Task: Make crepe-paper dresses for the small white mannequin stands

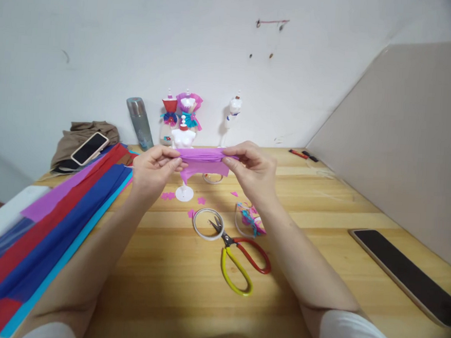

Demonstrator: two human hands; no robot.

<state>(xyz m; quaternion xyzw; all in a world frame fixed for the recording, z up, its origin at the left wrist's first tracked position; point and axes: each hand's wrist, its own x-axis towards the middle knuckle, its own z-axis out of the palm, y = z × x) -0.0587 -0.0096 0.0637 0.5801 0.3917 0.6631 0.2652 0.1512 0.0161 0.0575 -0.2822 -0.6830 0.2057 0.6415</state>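
A strip of purple crepe paper or cloth (205, 160) is stretched level between my two hands, its upper edge gathered in folds and a loose flap hanging below. My left hand (154, 166) pinches its left end between thumb and fingers. At the other end, my right hand (252, 168) grips it the same way. Just behind the strip stands a small white dress-form stand (183, 136), partly hidden, its round base (184, 193) showing underneath. Scissors (235, 249) with one red and one yellow handle lie below, blades over a roll of tape (208, 224).
Coloured strips (63, 219) cover the left side, near a phone (90, 148) and a bottle (139, 123). Dressed mini forms (170, 106) stand by the wall. Pink scraps (201, 201), a ring with coloured bits (251, 219) and a large phone (407, 274) lie on the table.
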